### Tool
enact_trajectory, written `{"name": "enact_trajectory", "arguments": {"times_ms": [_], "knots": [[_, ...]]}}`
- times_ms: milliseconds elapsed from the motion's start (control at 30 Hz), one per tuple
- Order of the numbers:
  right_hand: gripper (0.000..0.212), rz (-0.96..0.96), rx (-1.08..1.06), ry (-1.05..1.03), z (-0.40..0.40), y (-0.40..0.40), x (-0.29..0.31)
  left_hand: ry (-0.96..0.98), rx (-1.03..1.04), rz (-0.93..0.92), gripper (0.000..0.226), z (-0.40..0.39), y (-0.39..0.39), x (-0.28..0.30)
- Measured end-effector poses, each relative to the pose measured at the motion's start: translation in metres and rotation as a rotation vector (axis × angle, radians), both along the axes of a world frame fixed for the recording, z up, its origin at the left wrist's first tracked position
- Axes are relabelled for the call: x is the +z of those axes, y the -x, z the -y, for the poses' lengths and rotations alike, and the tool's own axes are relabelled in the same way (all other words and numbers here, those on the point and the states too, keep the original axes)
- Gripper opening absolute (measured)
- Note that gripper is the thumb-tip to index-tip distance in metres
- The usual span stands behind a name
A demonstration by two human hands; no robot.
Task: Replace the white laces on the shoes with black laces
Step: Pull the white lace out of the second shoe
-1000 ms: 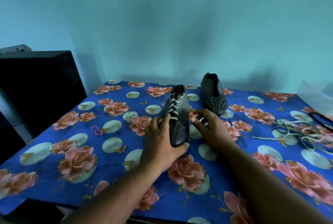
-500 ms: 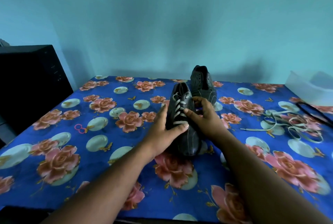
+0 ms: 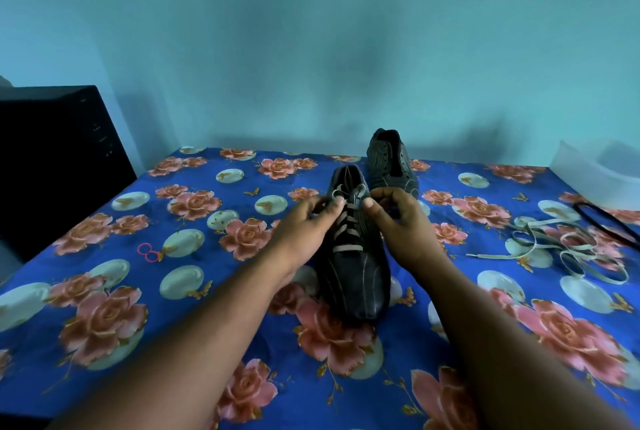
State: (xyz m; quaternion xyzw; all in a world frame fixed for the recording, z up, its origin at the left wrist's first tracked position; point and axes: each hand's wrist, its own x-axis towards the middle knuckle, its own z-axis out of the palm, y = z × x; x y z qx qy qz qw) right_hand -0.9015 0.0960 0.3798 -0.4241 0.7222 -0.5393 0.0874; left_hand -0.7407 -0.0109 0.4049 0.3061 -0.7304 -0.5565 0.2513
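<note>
Black leather forms the near shoe [image 3: 353,267], which lies on the floral cloth [image 3: 104,291] with its toe toward the viewer and its white lace [image 3: 348,221] threaded through every row. The left hand [image 3: 304,228] is curled at the top left eyelets, thumb and forefinger pinching a loop of the lace. The right hand [image 3: 401,225] is curled at the top right eyelets; whether it pinches the lace end or only the shoe's edge cannot be told.

The step in hand is judged to be the unlacing of this shoe. The shoe should be steadied by one hand while the lace is drawn out row by row from the top, so that no crossing is jammed. A short, even pull is advised.

The far shoe [image 3: 391,163] stands unlaced behind. A loose white lace [image 3: 568,249] lies well to the right, with a black lace [image 3: 602,221] beyond it.
</note>
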Motion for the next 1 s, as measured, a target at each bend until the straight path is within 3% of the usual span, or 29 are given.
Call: {"name": "enact_trajectory", "arguments": {"times_ms": [67,200,400,567,800,1000], "knots": [[0.04,-0.011,-0.034,0.033,0.004,-0.004,0.003,0.057,0.054,-0.001,0.042,0.013,0.014,0.003],[0.027,-0.078,-0.101,0.074,0.011,-0.009,0.006,0.085,0.149,-0.121,0.034,0.024,0.028,-0.008],[0.001,0.305,0.111,0.177,0.017,-0.013,0.013,0.11,0.141,-0.266,0.006,0.02,0.028,-0.016],[0.011,0.521,0.223,0.269,0.011,-0.009,0.018,-0.269,0.025,-0.379,0.018,0.018,0.021,-0.008],[0.031,0.733,0.229,0.464,0.004,0.007,0.024,-0.42,-0.063,-0.495,0.009,0.026,0.016,-0.003],[0.04,0.869,0.178,0.612,-0.021,0.035,0.036,-0.388,0.186,-0.63,0.006,0.055,0.0,0.0]]}}
